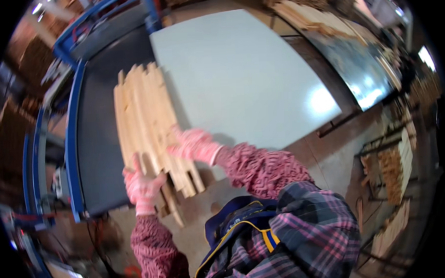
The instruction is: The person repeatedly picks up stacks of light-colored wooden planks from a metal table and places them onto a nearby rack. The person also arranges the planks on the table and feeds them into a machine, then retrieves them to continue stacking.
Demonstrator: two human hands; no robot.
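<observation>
A bundle of pale wooden strips [145, 112] lies side by side, with uneven ends, across the edge between a dark conveyor belt [97, 133] and a smooth pale grey tabletop [240, 74]. My left hand [142, 187], in a pink-and-white glove, is at the near left end of the bundle with finger and thumb spread. My right hand [196, 145], gloved alike, rests at the bundle's right side with its fingers stretched out toward the wood. One strip [172, 202] juts out lower than the others, beside my left hand.
A blue machine frame [71, 144] edges the belt on the left, and a blue gantry [105, 20] spans its far end. At the far right, a second table [350, 66] carries boards. Racks with stacked wood [390, 175] stand on the right.
</observation>
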